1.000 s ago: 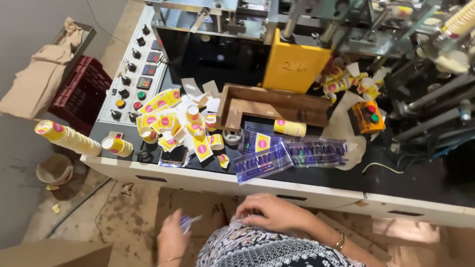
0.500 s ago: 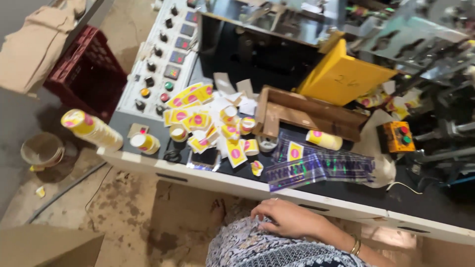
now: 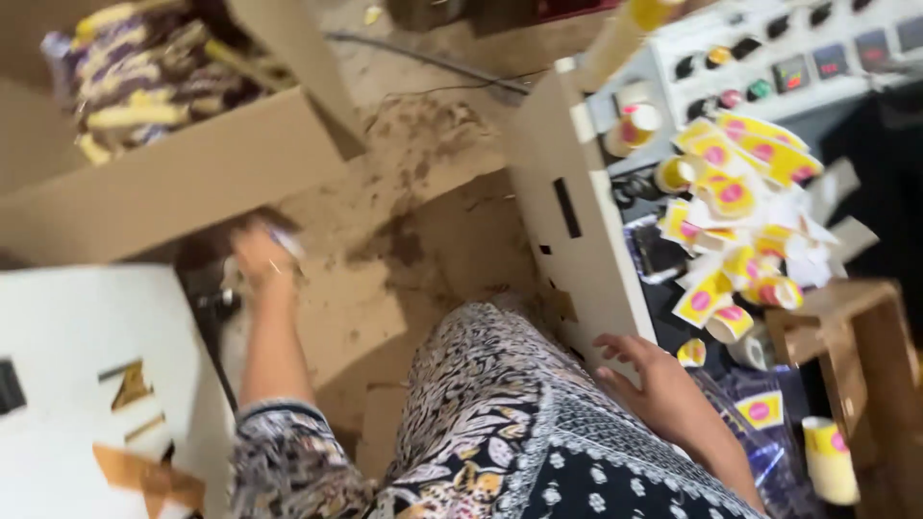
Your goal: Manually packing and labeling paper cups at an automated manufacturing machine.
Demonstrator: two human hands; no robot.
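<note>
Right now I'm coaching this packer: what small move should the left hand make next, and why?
Probably lift the left hand toward the open cardboard box just above it. It is blurred, low by the floor, with something small and pale at its fingers; what it is cannot be told. The box already holds purple and yellow packs. The right hand braces on the machine's white edge.

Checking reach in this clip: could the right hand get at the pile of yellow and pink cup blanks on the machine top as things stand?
Probably yes. The right hand rests on the white table edge, apparently empty, and the pile of cup blanks lies just beyond it on the same surface with nothing between.
</note>
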